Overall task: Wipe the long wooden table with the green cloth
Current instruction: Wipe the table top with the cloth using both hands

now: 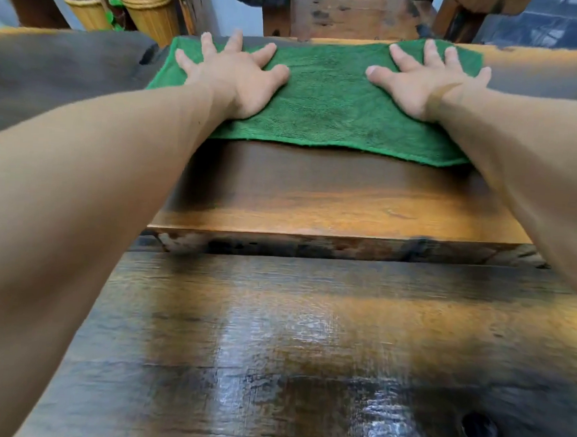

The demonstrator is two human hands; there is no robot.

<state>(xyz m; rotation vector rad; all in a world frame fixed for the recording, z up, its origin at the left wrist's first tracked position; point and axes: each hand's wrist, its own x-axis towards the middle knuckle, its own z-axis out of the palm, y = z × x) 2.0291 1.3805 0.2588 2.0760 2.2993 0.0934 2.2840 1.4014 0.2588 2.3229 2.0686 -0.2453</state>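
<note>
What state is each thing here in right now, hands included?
green cloth: spread flat at the table's far edge.
left hand: fingers spread, pressing on the cloth.
right hand: fingers spread, pressing on the cloth.
wooden table: near part shiny.

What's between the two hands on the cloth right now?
Head view: only a bare stretch of green cloth lies between the left hand and right hand, both pressed flat on it.

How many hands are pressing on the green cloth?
2: the left hand flat on the green cloth toward its left end, the right hand flat toward its right end.
</note>
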